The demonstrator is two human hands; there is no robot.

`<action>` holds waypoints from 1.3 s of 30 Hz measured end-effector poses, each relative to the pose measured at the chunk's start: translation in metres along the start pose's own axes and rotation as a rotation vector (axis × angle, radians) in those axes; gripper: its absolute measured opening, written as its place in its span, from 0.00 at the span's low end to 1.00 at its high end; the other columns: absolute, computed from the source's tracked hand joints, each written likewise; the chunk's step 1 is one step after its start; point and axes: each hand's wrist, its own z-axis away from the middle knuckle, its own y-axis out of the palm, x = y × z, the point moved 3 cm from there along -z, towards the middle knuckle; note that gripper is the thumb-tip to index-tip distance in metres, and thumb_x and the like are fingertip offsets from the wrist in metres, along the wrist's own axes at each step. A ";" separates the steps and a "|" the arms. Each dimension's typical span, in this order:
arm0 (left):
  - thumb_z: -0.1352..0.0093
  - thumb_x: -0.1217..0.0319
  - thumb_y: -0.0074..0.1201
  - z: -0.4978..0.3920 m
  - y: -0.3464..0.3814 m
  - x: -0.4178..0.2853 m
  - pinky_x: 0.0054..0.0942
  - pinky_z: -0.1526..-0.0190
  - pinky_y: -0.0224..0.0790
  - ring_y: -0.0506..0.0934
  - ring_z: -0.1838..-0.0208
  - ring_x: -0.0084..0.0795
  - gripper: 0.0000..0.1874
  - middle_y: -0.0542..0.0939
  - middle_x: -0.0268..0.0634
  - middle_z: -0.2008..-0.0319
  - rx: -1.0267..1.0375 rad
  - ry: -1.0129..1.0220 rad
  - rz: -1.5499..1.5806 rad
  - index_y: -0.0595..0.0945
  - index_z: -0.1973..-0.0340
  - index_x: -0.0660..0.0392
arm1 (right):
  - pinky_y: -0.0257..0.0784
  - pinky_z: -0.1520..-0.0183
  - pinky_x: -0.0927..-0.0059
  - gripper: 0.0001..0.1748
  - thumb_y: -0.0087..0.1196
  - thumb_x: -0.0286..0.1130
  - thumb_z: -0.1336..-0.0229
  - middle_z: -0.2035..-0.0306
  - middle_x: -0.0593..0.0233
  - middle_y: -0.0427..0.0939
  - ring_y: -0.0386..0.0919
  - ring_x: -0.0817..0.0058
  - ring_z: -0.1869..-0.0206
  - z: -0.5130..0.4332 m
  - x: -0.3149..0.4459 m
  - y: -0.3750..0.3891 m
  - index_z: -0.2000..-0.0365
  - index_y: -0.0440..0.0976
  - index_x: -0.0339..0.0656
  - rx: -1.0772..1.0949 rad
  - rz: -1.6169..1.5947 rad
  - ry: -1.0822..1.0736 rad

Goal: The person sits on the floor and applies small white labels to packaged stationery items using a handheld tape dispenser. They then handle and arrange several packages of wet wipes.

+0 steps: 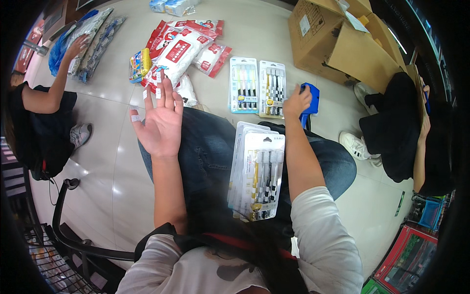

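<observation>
My left hand [161,121] is raised with its palm up and fingers apart. Small white stickers [136,118] cling to its thumb and some fingertips. In my right hand [296,102] is a blue handheld tool that looks like a price labeler [313,100], gripped near its top beside my right knee. A stack of carded toothbrush packs [266,176] rests on my lap, bristle ends away from me. On the floor ahead lie two more toothbrush packs side by side, one with pastel brushes [243,85] and one with gold, white and black brushes [272,89].
Red-and-white plastic packages [180,49] and a yellow-and-blue pack [140,65] lie ahead left. An open cardboard box [319,40] stands ahead right. One person [44,99] reaches over bagged goods [99,44] at left; another [393,128] is at right. A wire basket [55,264] stands lower left.
</observation>
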 end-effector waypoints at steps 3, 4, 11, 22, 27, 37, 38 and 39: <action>0.23 0.46 0.32 0.000 0.000 -0.002 0.49 0.31 0.55 0.61 0.27 0.46 0.33 0.59 0.51 0.29 0.004 -0.001 -0.009 0.54 0.29 0.50 | 0.60 0.38 0.53 0.25 0.60 0.24 0.52 0.43 0.59 0.70 0.65 0.54 0.39 -0.004 0.020 -0.002 0.50 0.76 0.47 0.174 -0.146 -0.298; 0.24 0.47 0.33 -0.001 0.000 -0.001 0.49 0.31 0.55 0.62 0.28 0.45 0.34 0.59 0.51 0.29 0.009 -0.002 -0.015 0.53 0.28 0.50 | 0.61 0.38 0.52 0.26 0.62 0.28 0.52 0.43 0.56 0.69 0.66 0.53 0.41 0.000 0.021 0.001 0.49 0.74 0.47 0.225 -0.151 -0.246; 0.24 0.47 0.35 -0.002 -0.005 -0.001 0.49 0.32 0.56 0.63 0.28 0.43 0.36 0.59 0.50 0.29 0.020 -0.016 -0.013 0.51 0.27 0.51 | 0.63 0.39 0.50 0.32 0.66 0.35 0.50 0.43 0.44 0.64 0.67 0.44 0.43 0.008 -0.008 0.034 0.46 0.67 0.43 0.615 -0.059 0.119; 0.25 0.49 0.38 0.000 -0.003 -0.003 0.47 0.32 0.56 0.65 0.30 0.43 0.37 0.56 0.49 0.26 0.052 -0.030 0.004 0.54 0.28 0.58 | 0.71 0.43 0.60 0.18 0.56 0.22 0.49 0.43 0.48 0.73 0.72 0.49 0.42 -0.045 -0.013 -0.015 0.55 0.80 0.44 0.221 -0.400 0.147; 0.24 0.48 0.36 -0.003 -0.001 0.003 0.47 0.31 0.55 0.65 0.31 0.43 0.37 0.56 0.49 0.26 0.065 -0.052 0.016 0.54 0.28 0.58 | 0.58 0.33 0.54 0.21 0.57 0.20 0.51 0.34 0.52 0.61 0.57 0.46 0.32 -0.043 -0.028 -0.001 0.53 0.78 0.37 -0.052 -0.272 0.187; 0.24 0.45 0.32 -0.003 -0.004 -0.001 0.48 0.31 0.53 0.61 0.27 0.43 0.37 0.55 0.47 0.25 0.059 -0.044 -0.014 0.55 0.27 0.55 | 0.48 0.29 0.52 0.15 0.49 0.33 0.39 0.45 0.63 0.74 0.59 0.62 0.33 -0.005 -0.004 0.042 0.57 0.84 0.45 0.483 0.367 -0.219; 0.24 0.44 0.32 -0.003 -0.002 0.001 0.48 0.30 0.52 0.58 0.25 0.45 0.37 0.53 0.47 0.24 0.046 -0.046 -0.031 0.55 0.27 0.52 | 0.47 0.29 0.50 0.16 0.49 0.35 0.39 0.43 0.62 0.72 0.58 0.60 0.32 -0.008 -0.013 0.049 0.57 0.84 0.45 0.528 0.354 -0.131; 0.24 0.44 0.32 -0.006 -0.005 0.005 0.49 0.28 0.50 0.54 0.23 0.48 0.37 0.51 0.48 0.23 0.046 -0.057 -0.043 0.55 0.26 0.49 | 0.45 0.29 0.49 0.17 0.49 0.36 0.39 0.40 0.61 0.71 0.57 0.58 0.31 -0.010 -0.029 0.057 0.57 0.84 0.45 0.570 0.346 -0.028</action>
